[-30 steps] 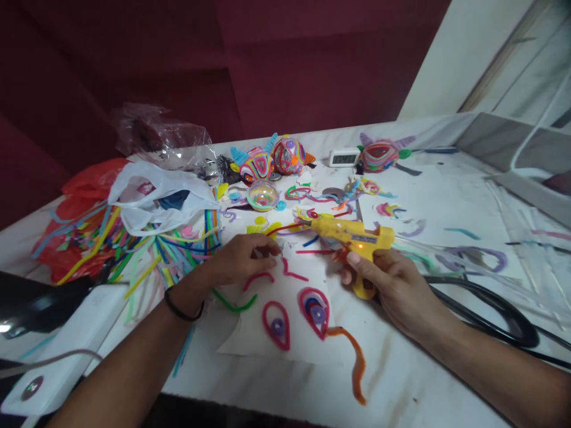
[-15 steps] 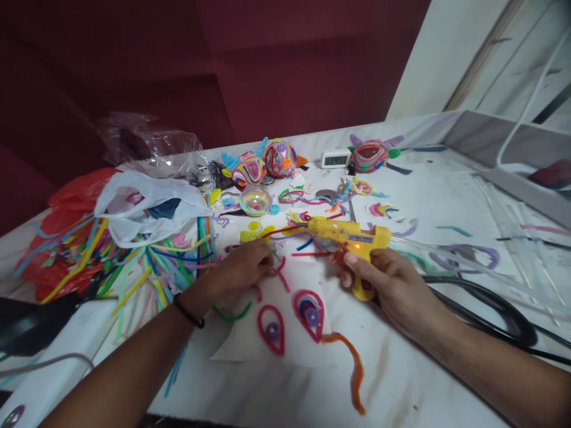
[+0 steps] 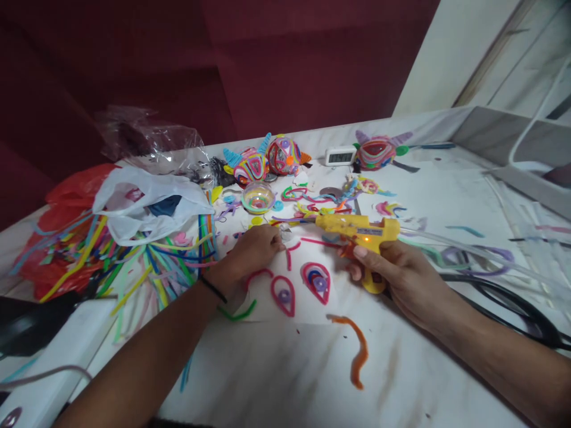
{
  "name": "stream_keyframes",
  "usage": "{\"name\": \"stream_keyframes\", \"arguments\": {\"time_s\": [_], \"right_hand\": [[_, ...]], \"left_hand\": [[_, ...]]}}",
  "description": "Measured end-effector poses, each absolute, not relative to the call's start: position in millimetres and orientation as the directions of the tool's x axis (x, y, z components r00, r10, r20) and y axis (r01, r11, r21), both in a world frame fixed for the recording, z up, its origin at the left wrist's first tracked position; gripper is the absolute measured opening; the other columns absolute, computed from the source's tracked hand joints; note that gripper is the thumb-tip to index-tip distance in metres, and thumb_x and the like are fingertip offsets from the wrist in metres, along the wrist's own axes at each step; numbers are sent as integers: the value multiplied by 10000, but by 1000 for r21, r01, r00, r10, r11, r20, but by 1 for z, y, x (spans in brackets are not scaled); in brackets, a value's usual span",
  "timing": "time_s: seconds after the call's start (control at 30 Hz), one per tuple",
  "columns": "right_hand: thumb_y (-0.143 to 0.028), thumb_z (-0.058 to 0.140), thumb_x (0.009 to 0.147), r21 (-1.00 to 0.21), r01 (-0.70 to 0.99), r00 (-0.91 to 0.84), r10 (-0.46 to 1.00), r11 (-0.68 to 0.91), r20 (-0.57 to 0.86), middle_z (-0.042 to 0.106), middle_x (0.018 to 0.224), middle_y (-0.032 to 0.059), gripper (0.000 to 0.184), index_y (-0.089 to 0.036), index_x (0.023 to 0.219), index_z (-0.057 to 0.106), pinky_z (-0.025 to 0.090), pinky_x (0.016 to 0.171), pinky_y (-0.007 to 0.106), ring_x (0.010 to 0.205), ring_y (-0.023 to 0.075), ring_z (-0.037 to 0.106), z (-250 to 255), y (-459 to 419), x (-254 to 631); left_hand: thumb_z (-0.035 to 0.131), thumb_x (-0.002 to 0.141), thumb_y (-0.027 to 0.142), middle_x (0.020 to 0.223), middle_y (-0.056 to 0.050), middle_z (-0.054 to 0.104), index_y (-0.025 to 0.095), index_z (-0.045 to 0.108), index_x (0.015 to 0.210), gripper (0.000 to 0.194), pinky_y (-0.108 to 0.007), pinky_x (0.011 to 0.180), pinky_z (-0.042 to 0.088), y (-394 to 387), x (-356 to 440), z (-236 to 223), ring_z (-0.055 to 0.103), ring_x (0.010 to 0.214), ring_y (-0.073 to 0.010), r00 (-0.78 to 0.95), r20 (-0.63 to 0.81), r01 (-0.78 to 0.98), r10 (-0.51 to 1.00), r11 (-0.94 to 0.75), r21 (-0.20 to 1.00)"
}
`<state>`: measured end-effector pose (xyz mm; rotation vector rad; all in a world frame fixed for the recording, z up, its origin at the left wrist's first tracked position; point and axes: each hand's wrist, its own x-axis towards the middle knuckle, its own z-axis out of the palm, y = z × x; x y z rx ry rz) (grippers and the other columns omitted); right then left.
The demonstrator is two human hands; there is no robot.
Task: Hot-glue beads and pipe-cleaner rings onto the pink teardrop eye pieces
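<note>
seen from my remote post, left to right: a white plastic bag beside fuzzy strips; the left hand, fingers bunched, pinching what i cannot tell; two pink teardrop shapes on white paper; the yellow glue gun, nozzle leftward, clamped in the separate right hand.

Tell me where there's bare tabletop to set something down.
Specks aside, two patches: tabletop on the near side of the white paper, left of the orange strip; and between that strip and the right forearm. Crowded: left, around the white bag; farther back, around the clear bowl.
</note>
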<state>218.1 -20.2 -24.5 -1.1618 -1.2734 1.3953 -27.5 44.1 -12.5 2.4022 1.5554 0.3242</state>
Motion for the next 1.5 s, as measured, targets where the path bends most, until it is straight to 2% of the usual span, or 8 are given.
{"name": "stream_keyframes", "arguments": {"time_s": [0.2, 0.37, 0.57, 0.83, 0.97, 1.07, 1.23, 1.5], "right_hand": [[-510, 685, 758, -996, -22, -175, 982, -83, -78, 607, 589, 32, 378, -159, 624, 644, 311, 487, 256, 531, 113, 472, -24, -19, 219], [-506, 681, 766, -997, -1, -187, 979, -82, -80, 609, 598, 37, 381, -162, 603, 646, 330, 510, 259, 558, 122, 483, -23, -19, 218], [-522, 687, 750, -995, 25, -209, 973, -96, -99, 606, 599, 34, 371, -163, 662, 656, 356, 538, 265, 575, 137, 505, -21, -17, 215], [-526, 672, 761, -990, 99, -216, 969, -99, -119, 607, 592, 43, 402, -168, 584, 631, 305, 485, 264, 533, 123, 471, -12, -18, 203], [-532, 648, 782, -984, 154, -255, 958, -92, -130, 567, 586, 9, 387, -167, 654, 638, 266, 471, 263, 503, 103, 403, -11, -20, 200], [-526, 630, 801, -978, 186, -269, 953, -91, -140, 547, 608, -6, 374, -175, 671, 620, 286, 498, 255, 542, 106, 413, -13, -21, 201], [-517, 639, 796, -974, 209, -241, 960, -91, -142, 569, 633, -2, 363, -188, 644, 623, 323, 526, 249, 586, 117, 459, -19, -21, 208], [-550, 648, 764, -954, 300, -267, 959, -6, -90, 536, 565, -14, 379, -202, 620, 606, 311, 468, 245, 519, 118, 431, -18, -26, 209]], "left_hand": [[564, 798, 184, 796, -7, 587, 175, 563, 786, 15, -269, 669, 405, 44, -32, -14, 543, 744, -154, 452, 138, 803, 881, -469, 368], [500, 856, 166, 994, -53, 583, 170, 579, 903, 92, -304, 881, 415, 24, -41, -1, 536, 982, -179, 544, 222, 710, 809, -585, 391], [559, 855, 256, 916, -24, 613, 178, 592, 899, 95, -272, 842, 429, 4, -62, 0, 568, 902, -155, 725, 183, 524, 664, -704, 479], [444, 883, 116, 954, -40, 606, 171, 599, 907, 167, -272, 860, 421, 3, -73, -15, 551, 938, -154, 753, 180, 511, 633, -735, 445], [399, 860, 65, 951, -43, 583, 166, 607, 903, 235, -260, 831, 427, -2, -72, -13, 556, 918, -144, 739, 213, 503, 639, -734, 457], [521, 849, 192, 997, -29, 567, 183, 582, 1026, 188, -272, 805, 443, -14, -67, -8, 567, 898, -150, 671, 195, 574, 715, -668, 474], [689, 721, 543, 1029, -14, 578, 210, 542, 1084, 514, -315, 722, 466, -36, -55, 1, 581, 893, -200, 629, -22, 714, 777, -566, 412], [658, 712, 604, 1069, -52, 567, 201, 536, 1061, 547, -365, 774, 488, -44, -45, -10, 577, 925, -231, 558, -49, 793, 828, -515, 324]]}}
